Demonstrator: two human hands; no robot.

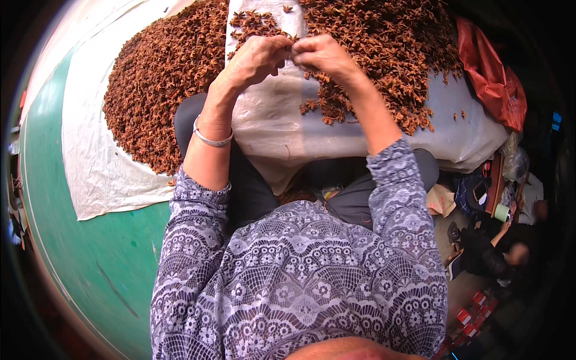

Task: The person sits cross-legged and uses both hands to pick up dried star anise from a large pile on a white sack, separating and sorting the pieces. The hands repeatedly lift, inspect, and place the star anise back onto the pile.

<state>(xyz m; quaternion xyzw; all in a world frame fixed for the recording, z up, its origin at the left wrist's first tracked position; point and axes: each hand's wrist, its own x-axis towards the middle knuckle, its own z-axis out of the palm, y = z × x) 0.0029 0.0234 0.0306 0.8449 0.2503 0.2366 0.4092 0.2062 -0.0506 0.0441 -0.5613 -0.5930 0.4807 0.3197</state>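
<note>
My left hand (263,58), with a pale bangle on its wrist, and my right hand (323,56) meet fingertip to fingertip above a plastic-covered surface (270,108). Their fingers are curled and slightly blurred, and whatever may be pinched between them is hidden. A small group of star anise (256,23) lies on the plastic just beyond my left hand. Under and past my right hand spreads a big heap of star anise (387,58), with loose pods at its near edge. Left of my left forearm is another large pile of star anise (153,90).
The left pile rests on a white sheet (90,180) over a green floor (112,256). A red plastic bag (490,76) hangs at the right edge. Farther right are a paper bag (440,200), a person holding a green cup (501,212), and red boxes (472,315).
</note>
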